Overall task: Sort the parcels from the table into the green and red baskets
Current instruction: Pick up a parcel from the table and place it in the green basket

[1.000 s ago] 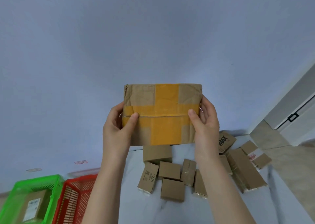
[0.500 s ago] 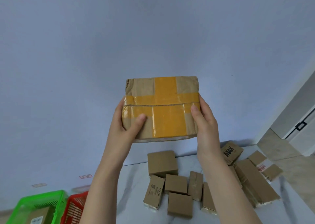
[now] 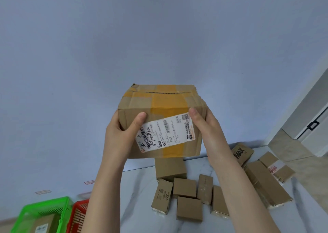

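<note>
Left hand and right hand grip one brown yellow-taped cardboard parcel, long axis nine-to-three, white label facing us. Roughly nine smaller cardboard parcels at five o'clock; one green plastic basket, one red plastic basket at seven.

Both bare forearms reach forward, raised. The left hand and right hand grip a parcel between them, thumbs on its near face.

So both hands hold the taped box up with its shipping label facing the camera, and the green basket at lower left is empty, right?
Not quite. The green basket is not empty: the head view shows a labelled parcel lying inside it. The rest holds: the left hand and right hand hold the taped box up, its shipping label facing the camera.
</note>
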